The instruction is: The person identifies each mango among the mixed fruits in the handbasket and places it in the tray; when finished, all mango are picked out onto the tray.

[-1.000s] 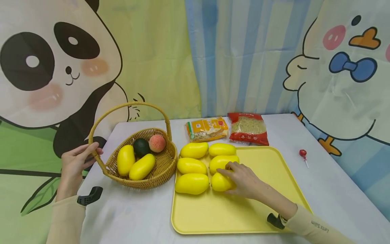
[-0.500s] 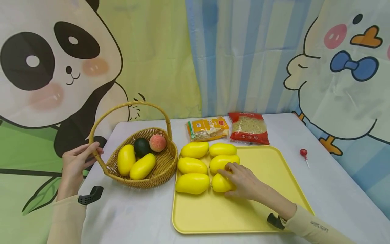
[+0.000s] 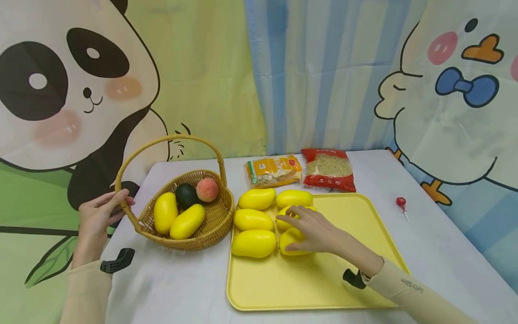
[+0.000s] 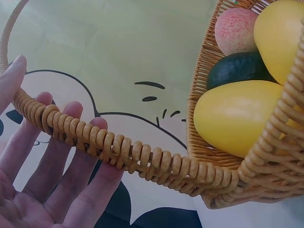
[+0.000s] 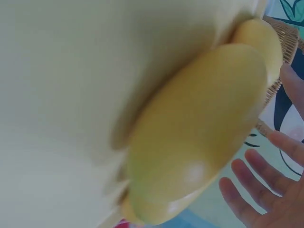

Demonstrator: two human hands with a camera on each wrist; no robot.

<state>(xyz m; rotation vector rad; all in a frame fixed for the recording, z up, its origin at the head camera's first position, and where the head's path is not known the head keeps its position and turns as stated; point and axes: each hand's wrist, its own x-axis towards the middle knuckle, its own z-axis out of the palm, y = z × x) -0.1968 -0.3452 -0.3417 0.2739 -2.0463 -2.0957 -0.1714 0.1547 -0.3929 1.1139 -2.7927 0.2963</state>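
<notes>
In the head view my left hand [image 3: 97,216] holds the handle of a wicker basket [image 3: 194,243] at its left side, thumb on one side and fingers behind in the left wrist view. Inside the basket lie two yellow mangoes [image 3: 188,221], a dark green avocado [image 3: 186,196] and a pink peach [image 3: 207,190]. My right hand [image 3: 321,231] hovers, fingers spread, over the near right mango [image 3: 292,245] on a yellow tray [image 3: 291,288], partly hiding it. The right wrist view shows this mango [image 5: 199,123] with a gap to the fingers [image 5: 266,171].
Several more mangoes [image 3: 254,244] stand in two columns at the tray's left. Behind the tray lie an orange food packet [image 3: 275,171] and a red bag [image 3: 328,170]. A red lollipop [image 3: 401,202] is on the white table [image 3: 174,288] to the right.
My right hand has come off the near right mango, lifting and spreading its fingers; the mango now lies straighter in its row. My left hand keeps its place on the handle.
</notes>
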